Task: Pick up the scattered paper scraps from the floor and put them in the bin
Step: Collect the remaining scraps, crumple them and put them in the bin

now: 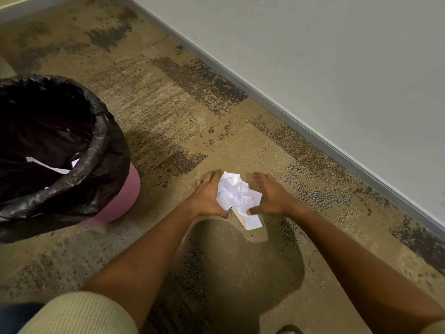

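A pile of crumpled white paper scraps (237, 196) lies on the patterned carpet in the middle of the view. My left hand (209, 195) cups its left side and my right hand (271, 195) cups its right side, fingers spread and bent around the pile, the right thumb lying on a flat scrap. The pink bin (120, 198) with a black liner (106, 150) stands at the left, a short way from the hands. A few white scraps (50, 166) lie inside the bin.
A pale wall with a grey baseboard (301, 121) runs diagonally across the upper right, just beyond the pile. Brown and tan carpet (168, 104) spreads between the bin and the wall. My shadow falls on the floor below the hands.
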`<action>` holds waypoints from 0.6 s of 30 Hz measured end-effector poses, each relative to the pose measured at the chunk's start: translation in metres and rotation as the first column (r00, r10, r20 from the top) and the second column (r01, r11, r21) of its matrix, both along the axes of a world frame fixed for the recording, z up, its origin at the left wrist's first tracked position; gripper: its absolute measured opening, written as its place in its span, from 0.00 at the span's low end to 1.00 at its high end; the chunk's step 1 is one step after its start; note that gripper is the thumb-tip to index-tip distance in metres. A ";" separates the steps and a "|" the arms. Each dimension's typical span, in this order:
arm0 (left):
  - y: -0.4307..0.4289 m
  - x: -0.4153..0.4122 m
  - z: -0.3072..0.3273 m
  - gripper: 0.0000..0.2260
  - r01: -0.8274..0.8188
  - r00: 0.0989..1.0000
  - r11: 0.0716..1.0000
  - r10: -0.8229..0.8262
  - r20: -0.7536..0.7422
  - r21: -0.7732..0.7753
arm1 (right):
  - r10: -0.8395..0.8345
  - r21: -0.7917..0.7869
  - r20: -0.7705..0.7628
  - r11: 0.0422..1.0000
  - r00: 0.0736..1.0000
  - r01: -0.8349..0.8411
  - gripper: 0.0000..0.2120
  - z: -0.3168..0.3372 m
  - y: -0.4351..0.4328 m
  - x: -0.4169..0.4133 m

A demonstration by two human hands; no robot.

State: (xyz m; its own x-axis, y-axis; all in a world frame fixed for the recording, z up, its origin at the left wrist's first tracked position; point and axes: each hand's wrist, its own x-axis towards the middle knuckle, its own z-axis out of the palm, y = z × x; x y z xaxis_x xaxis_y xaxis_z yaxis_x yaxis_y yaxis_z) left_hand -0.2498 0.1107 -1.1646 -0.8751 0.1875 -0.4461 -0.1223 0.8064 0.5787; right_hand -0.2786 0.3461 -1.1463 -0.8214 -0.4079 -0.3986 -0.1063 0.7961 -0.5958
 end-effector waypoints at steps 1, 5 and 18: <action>0.000 -0.003 0.002 0.61 0.021 1.000 1.000 -0.020 0.014 -0.016 | 0.047 0.069 0.029 0.996 0.998 -0.049 0.57 0.003 0.001 0.003; 0.000 -0.015 0.005 0.60 0.045 0.996 0.998 -0.042 0.082 -0.034 | 0.080 0.238 0.096 0.966 0.992 -0.101 0.65 -0.006 -0.005 0.018; 0.009 -0.017 -0.003 0.38 -0.161 0.984 0.981 0.152 0.089 0.105 | -0.030 0.164 -0.028 0.986 0.999 0.034 0.55 -0.027 -0.012 0.017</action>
State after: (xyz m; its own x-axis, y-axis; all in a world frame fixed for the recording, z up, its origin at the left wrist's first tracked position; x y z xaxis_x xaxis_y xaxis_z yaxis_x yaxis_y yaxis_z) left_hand -0.2670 0.1199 -1.1673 -0.8599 0.1038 -0.4999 -0.2910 0.7048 0.6470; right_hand -0.2612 0.3344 -1.1737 -0.8439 -0.3118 -0.4366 -0.0924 0.8861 -0.4541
